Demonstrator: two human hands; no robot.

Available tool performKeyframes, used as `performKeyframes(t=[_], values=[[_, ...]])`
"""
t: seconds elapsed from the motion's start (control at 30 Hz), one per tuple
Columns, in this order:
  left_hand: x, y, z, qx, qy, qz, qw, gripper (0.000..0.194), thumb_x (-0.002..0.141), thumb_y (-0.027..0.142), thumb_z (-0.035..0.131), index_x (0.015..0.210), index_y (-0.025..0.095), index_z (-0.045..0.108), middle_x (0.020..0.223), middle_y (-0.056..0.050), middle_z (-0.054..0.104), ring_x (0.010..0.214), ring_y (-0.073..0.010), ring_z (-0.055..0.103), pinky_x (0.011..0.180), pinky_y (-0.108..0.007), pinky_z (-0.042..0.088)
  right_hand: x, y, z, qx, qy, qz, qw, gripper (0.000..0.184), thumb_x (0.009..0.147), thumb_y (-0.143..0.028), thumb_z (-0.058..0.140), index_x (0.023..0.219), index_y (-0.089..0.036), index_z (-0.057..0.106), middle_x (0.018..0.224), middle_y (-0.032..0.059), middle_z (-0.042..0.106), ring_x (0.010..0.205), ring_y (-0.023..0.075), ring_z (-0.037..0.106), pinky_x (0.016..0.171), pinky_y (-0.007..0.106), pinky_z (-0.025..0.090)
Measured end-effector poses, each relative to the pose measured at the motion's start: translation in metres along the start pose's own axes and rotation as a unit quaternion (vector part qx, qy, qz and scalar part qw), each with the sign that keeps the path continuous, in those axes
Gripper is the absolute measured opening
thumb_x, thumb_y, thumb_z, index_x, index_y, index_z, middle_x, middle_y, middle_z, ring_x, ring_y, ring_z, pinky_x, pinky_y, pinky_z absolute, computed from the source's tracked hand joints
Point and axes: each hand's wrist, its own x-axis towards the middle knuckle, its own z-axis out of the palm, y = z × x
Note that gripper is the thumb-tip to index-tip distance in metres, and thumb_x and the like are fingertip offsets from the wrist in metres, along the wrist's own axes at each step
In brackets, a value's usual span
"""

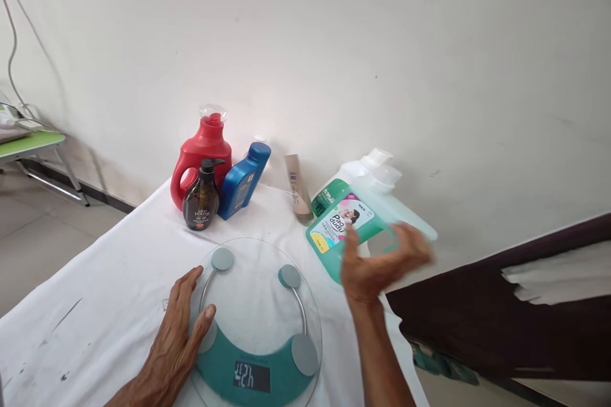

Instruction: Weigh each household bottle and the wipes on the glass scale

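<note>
A round glass scale [252, 292] with a teal base and a lit digital display [252, 376] lies on the white cloth. My left hand [179, 324] rests at its left edge, fingers stretched out and thumb over the glass. To the right, a pale green detergent jug [329, 261] with a colourful label leans to one side. In front of the jug is my right hand [372, 270], somewhat blurred, with its thumb and curved fingers apart; whether it touches the jug I cannot tell. Behind the green jug stands a white bottle [351, 172] with a green label.
A red jug [210, 140], a dark pump bottle [201, 200] and a tilted blue bottle [244, 181] group at the back left. A beige tube [298, 187] stands near the wall. Further left is a green-topped folding table [33, 143]. Dark furniture [468, 305] adjoins the right edge.
</note>
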Motion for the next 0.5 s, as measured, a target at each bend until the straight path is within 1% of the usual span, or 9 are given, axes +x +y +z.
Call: performKeyframes(t=[0.03, 0.07, 0.1, 0.17, 0.23, 0.33, 0.4, 0.43, 0.5], values=[[0.0, 0.001, 0.0, -0.001, -0.001, -0.001, 1.0, 0.065, 0.102, 0.062, 0.048, 0.155, 0.024, 0.048, 0.158, -0.014, 0.048, 0.146, -0.0363, 0.047, 0.126, -0.066, 0.032, 0.001, -0.015, 0.011, 0.05, -0.067, -0.043, 0.996, 0.047, 0.096, -0.04, 0.067, 0.137, -0.026, 0.048, 0.125, 0.0161, 0.061, 0.122, 0.0337, 0.058, 0.106, 0.057, 0.049], [0.0, 0.002, -0.001, -0.003, -0.004, -0.002, 1.0, 0.065, 0.102, 0.062, 0.048, 0.155, 0.024, 0.047, 0.158, -0.014, 0.048, 0.146, -0.0363, 0.047, 0.126, -0.066, 0.032, 0.002, -0.03, 0.025, 0.093, -0.155, -0.049, 0.982, 0.041, 0.098, -0.035, 0.062, 0.135, -0.024, 0.049, 0.125, 0.0155, 0.062, 0.122, 0.0315, 0.059, 0.106, 0.054, 0.05], [0.001, 0.002, -0.001, -0.003, -0.007, -0.003, 1.0, 0.065, 0.102, 0.062, 0.048, 0.155, 0.024, 0.047, 0.158, -0.014, 0.048, 0.146, -0.0362, 0.047, 0.126, -0.066, 0.032, 0.003, -0.044, 0.041, 0.105, -0.246, -0.02, 0.963, 0.036, 0.099, -0.031, 0.059, 0.133, -0.022, 0.05, 0.127, 0.0168, 0.062, 0.124, 0.031, 0.059, 0.107, 0.052, 0.05], [0.001, 0.003, -0.002, -0.004, -0.01, -0.002, 1.0, 0.064, 0.103, 0.061, 0.047, 0.155, 0.024, 0.046, 0.158, -0.014, 0.047, 0.146, -0.0358, 0.047, 0.126, -0.065, 0.033, 0.006, -0.064, 0.079, 0.055, -0.417, 0.068, 0.905, 0.034, 0.099, -0.025, 0.056, 0.132, -0.017, 0.051, 0.135, 0.0205, 0.059, 0.131, 0.0315, 0.055, 0.11, 0.05, 0.047], [0.002, 0.004, -0.001, -0.002, -0.008, 0.002, 1.0, 0.063, 0.103, 0.06, 0.047, 0.154, 0.023, 0.046, 0.158, -0.014, 0.048, 0.147, -0.0354, 0.047, 0.126, -0.064, 0.033, 0.007, -0.074, 0.118, 0.029, -0.485, 0.097, 0.869, 0.036, 0.096, -0.022, 0.06, 0.13, -0.013, 0.054, 0.137, 0.0228, 0.059, 0.132, 0.0333, 0.054, 0.109, 0.049, 0.047], [0.002, 0.002, 0.0, 0.0, -0.002, 0.004, 1.0, 0.062, 0.103, 0.059, 0.047, 0.153, 0.022, 0.046, 0.158, -0.015, 0.047, 0.147, -0.0346, 0.047, 0.127, -0.063, 0.033, 0.003, -0.079, 0.169, 0.026, -0.56, 0.096, 0.822, 0.036, 0.089, -0.029, 0.074, 0.119, -0.013, 0.062, 0.123, 0.0173, 0.067, 0.121, 0.0322, 0.061, 0.103, 0.047, 0.051], [0.003, 0.001, 0.002, 0.003, 0.0, 0.003, 1.0, 0.062, 0.103, 0.059, 0.047, 0.154, 0.023, 0.046, 0.158, -0.015, 0.047, 0.147, -0.0352, 0.048, 0.126, -0.063, 0.034, -0.005, -0.081, 0.193, 0.021, -0.601, 0.093, 0.793, 0.033, 0.088, -0.033, 0.079, 0.111, -0.013, 0.066, 0.114, 0.0135, 0.07, 0.117, 0.0301, 0.063, 0.102, 0.048, 0.052], [0.003, 0.0, 0.002, 0.006, 0.0, 0.003, 1.0, 0.062, 0.103, 0.059, 0.047, 0.154, 0.023, 0.046, 0.158, -0.015, 0.047, 0.147, -0.0356, 0.047, 0.126, -0.063, 0.034, -0.009, -0.081, 0.201, 0.016, -0.612, 0.092, 0.785, 0.032, 0.09, -0.035, 0.078, 0.111, -0.013, 0.067, 0.116, 0.0126, 0.07, 0.117, 0.0291, 0.064, 0.103, 0.049, 0.052], [0.004, -0.002, 0.003, 0.013, 0.001, 0.003, 1.0, 0.062, 0.103, 0.059, 0.047, 0.154, 0.024, 0.046, 0.158, -0.015, 0.048, 0.147, -0.0359, 0.047, 0.125, -0.063, 0.035, -0.017, -0.082, 0.214, 0.006, -0.617, 0.092, 0.782, 0.035, 0.096, -0.038, 0.073, 0.121, -0.015, 0.067, 0.128, 0.0119, 0.067, 0.12, 0.0272, 0.064, 0.105, 0.05, 0.053]])
